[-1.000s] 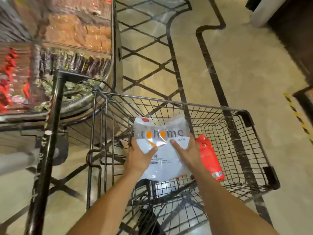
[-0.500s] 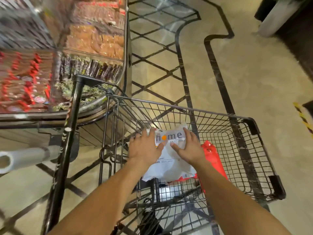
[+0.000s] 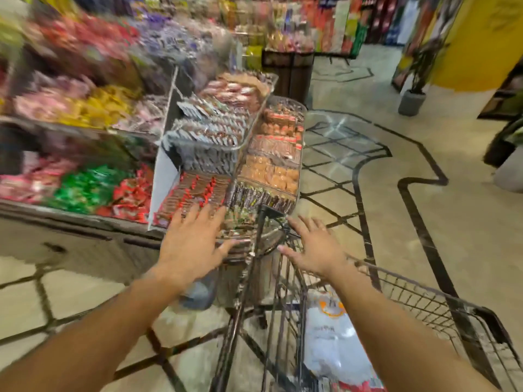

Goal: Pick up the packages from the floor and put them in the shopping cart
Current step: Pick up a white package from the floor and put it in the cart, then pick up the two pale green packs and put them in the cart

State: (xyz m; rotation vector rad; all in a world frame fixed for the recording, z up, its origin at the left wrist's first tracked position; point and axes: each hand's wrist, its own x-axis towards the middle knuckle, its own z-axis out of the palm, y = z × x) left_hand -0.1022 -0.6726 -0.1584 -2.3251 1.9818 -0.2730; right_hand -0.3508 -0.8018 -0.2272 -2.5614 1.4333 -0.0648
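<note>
Beige tiled floor (image 3: 396,222) (black inlay lines)

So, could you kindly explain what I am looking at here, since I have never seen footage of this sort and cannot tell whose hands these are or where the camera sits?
There is no machine here. A person wears one wide-angle camera on the head, looking forward and down, so the two arms reaching in from the bottom are their own. The left hand and right hand are both open with fingers spread and hold nothing. Below the right arm is a wire shopping cart; inside it lies a white package, with a bit of red package at its lower edge. To the left stands a shop display of wrapped sweets. The picture is blurred, and no package shows on the visible floor.
</note>
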